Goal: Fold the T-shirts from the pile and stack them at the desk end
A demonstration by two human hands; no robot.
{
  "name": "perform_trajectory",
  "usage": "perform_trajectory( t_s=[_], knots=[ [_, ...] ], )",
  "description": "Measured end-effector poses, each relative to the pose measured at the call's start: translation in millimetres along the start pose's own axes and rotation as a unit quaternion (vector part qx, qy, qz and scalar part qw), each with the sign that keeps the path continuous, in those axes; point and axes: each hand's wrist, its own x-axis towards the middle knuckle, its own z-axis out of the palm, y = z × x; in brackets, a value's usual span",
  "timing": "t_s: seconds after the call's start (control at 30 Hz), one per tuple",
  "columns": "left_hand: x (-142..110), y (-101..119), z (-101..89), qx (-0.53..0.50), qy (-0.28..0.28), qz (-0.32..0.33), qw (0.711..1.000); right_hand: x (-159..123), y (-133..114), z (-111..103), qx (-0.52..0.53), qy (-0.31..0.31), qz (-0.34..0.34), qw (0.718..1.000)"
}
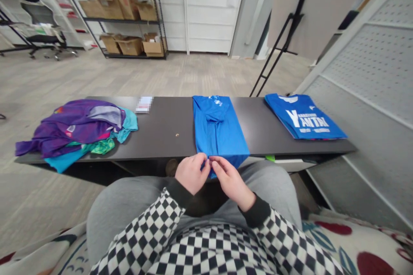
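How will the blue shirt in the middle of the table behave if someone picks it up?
The blue shirt will probably be floppy, because its thin cloth lies in soft folds and bends where the left hand and right hand pinch it. It is likely light for its size. It may slide easily, since its near end hangs over the table edge.

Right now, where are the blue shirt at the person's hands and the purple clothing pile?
Blue T-shirt [217,131]: head view, point on its folded middle.
Purple clothing pile [77,122]: head view, point on its top layer.
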Motion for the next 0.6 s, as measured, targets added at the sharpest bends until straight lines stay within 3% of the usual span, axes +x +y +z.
perform_trajectory(
  t_s=[0.13,0.2,0.4,0.5,0.6],
  knots=[
    [-8.9,13.0,12.4,-0.050,-0.088,0.064,0.993,7.6,6.6,13.2,0.121,0.051,0.074,0.989],
    [-16.2,10.3,14.7,-0.105,-0.110,0.066,0.986,9.6,13.0,15.6,0.159,0.060,0.101,0.980],
    [-25.1,-36.2,19.0,-0.183,-0.056,-0.150,0.970,5.0,31.5,13.0,0.223,0.085,0.102,0.966],
    [-21.9,-49.9,27.9,-0.254,-0.054,-0.179,0.949,2.6,31.6,13.7,0.306,0.057,0.106,0.944],
    [-19.4,-42.6,39.7,-0.333,-0.055,-0.165,0.927,2.3,27.3,16.8,0.367,0.005,0.120,0.922]
  ],
)
